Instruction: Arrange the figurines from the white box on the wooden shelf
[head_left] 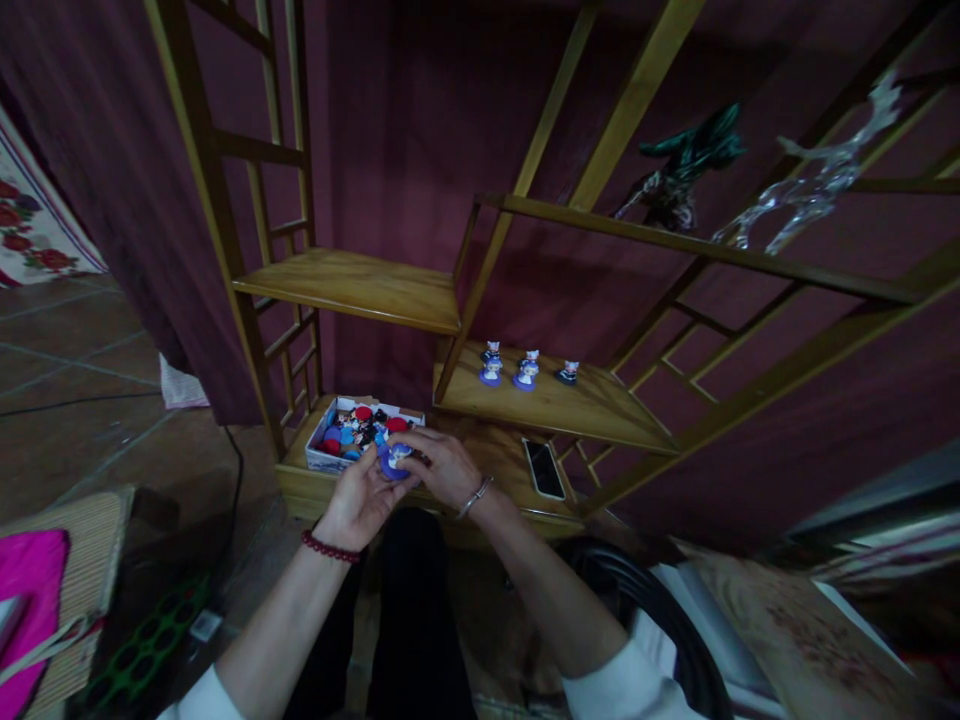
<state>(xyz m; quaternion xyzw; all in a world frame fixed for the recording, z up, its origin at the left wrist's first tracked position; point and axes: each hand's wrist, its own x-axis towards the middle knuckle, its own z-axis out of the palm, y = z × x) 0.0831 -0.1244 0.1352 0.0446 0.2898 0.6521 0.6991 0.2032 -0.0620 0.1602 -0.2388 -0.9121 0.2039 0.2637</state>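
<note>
Between my two hands is a small purple and white figurine [395,458] on a round purple base. My left hand [367,498] cups it from below and the left side, while the fingers of my right hand [442,465] close on it from the right. Just behind my hands, a white box [321,460] holds many small red, blue and black figurines. On the middle shelf [600,412] stand two purple figurines [490,372] in front, with several dark-based cat-like figurines [568,372] behind and beside them.
A phone [544,468] lies on the lowest board, right of my hands. An upper left shelf [352,285] juts out above the box. A clear deer ornament [817,190] and a green ornament [694,160] stand on the upper right shelf. A black cable [238,480] runs along the floor.
</note>
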